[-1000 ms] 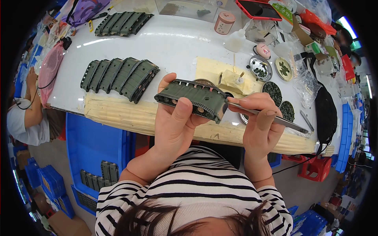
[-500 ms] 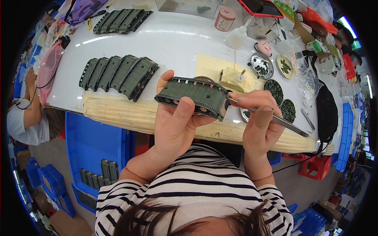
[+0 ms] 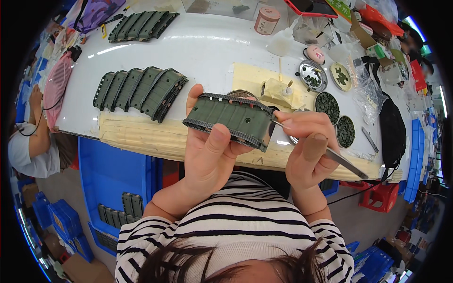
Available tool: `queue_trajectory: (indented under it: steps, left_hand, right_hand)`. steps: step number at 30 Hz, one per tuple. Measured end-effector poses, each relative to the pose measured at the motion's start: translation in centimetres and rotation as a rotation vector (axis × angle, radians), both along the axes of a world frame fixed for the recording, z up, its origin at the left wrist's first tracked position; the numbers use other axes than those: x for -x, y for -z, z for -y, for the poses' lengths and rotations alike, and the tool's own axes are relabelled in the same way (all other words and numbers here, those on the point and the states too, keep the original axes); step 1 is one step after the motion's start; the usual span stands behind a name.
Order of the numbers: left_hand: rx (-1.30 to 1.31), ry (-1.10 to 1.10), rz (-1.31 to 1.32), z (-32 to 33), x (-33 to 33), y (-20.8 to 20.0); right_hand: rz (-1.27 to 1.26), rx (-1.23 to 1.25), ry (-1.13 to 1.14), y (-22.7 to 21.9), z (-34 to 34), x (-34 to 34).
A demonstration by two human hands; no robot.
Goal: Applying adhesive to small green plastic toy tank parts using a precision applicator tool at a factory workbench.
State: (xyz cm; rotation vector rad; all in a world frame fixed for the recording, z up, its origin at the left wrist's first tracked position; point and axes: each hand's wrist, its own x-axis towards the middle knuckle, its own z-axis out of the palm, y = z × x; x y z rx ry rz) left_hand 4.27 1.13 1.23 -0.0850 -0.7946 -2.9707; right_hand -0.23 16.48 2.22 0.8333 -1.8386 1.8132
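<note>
My left hand (image 3: 210,151) holds a green toy tank hull (image 3: 231,118) with black tracks, raised above the table's front edge, thumb pressed on its underside. My right hand (image 3: 306,146) pinches metal tweezers (image 3: 339,160), whose tip touches the hull's right end. Several more green hulls (image 3: 141,89) lie in a row on the white table (image 3: 198,47) to the left, and a second row (image 3: 141,23) sits at the back.
Round tins of small green parts (image 3: 325,101) stand at the right, with a pink jar (image 3: 266,19), a squeeze bottle (image 3: 282,42) and plastic bags. Blue crates (image 3: 113,174) holding hulls stand below the table. Another person (image 3: 33,137) sits at the left.
The hull and both hands have shifted very slightly; the tweezers stay at the hull's right end.
</note>
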Motion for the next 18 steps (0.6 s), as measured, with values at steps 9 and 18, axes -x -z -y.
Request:
queue_trajectory:
  steps: [9, 18]
  left_hand:
    - [-0.029, 0.047, 0.023, 0.2, 0.4, 0.3]
    - [-0.127, 0.144, -0.001, 1.5, 1.4, 2.0]
  right_hand:
    - [0.067, -0.015, -0.028, -0.4, -0.3, -0.2]
    - [0.075, 0.019, -0.043, 0.7, -0.4, 0.1]
